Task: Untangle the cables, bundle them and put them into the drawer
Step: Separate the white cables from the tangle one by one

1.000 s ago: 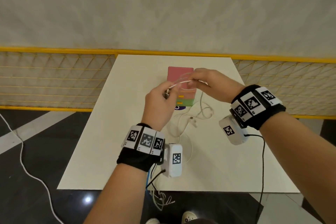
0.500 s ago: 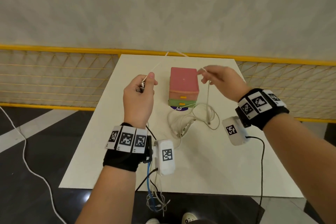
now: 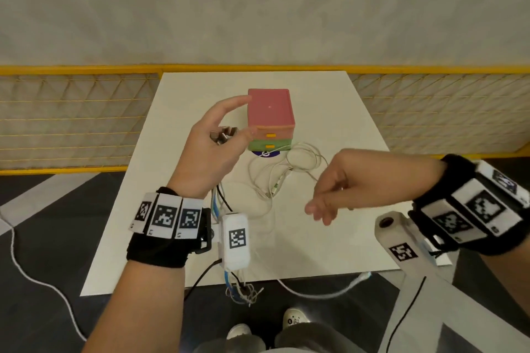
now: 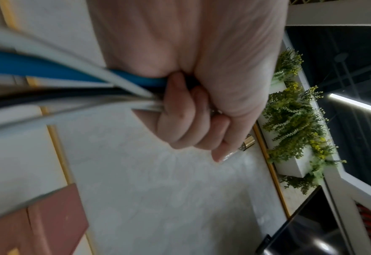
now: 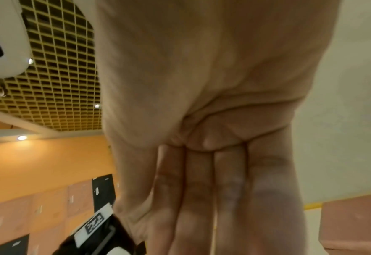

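My left hand [image 3: 218, 137] hovers just left of the drawer box [image 3: 271, 112], a pink unit over a green drawer with yellow handles. It grips a bundle of cables with metal plugs [image 3: 223, 135] sticking out by the thumb; the index finger is stretched out. In the left wrist view the curled fingers [image 4: 188, 117] hold blue, white and dark cables [image 4: 75, 74]. Those cables hang past the table's near edge [image 3: 241, 292]. A tangle of thin white cables [image 3: 289, 169] lies in front of the box. My right hand [image 3: 327, 198] floats right of the tangle, fingers [image 5: 201, 198] straight, holding nothing.
The white table [image 3: 177, 238] stands against a yellow mesh fence [image 3: 71, 117]. A purple sticker [image 3: 266, 153] sits under the box front. A white cord [image 3: 315, 292] trails on the dark floor below the table edge. My shoes [image 3: 292, 319] show at the bottom.
My right hand has let go of the white cable it held up and dropped toward the near right. The left hand keeps its cable ends, with its index finger now stretched out.
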Tool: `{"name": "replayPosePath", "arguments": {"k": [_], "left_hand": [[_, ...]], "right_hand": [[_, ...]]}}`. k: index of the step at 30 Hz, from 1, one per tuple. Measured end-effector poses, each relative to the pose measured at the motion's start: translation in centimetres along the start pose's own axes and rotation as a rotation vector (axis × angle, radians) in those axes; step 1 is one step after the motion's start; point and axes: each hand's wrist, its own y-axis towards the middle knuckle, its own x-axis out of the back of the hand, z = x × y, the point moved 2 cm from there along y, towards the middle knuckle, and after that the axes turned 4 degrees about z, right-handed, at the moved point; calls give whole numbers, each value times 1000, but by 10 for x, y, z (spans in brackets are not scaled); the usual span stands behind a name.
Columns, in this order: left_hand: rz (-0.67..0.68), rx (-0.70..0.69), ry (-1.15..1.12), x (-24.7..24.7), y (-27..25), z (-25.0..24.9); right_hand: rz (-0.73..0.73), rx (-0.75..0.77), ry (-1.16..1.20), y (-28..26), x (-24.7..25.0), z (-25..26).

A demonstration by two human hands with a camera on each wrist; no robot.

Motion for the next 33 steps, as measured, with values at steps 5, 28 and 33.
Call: {"name": "replayPosePath", "arguments": {"k": [5, 28, 33], "left_hand": [[200, -54, -139, -12, -8, -18], [3, -95, -329, 7, -25, -38], [16, -116, -302, 2, -21, -42]], "right_hand": [[-367, 127, -135, 16, 3, -1], [-82, 61, -65, 92, -80, -38], [31, -80, -234, 125, -124, -92]]}}
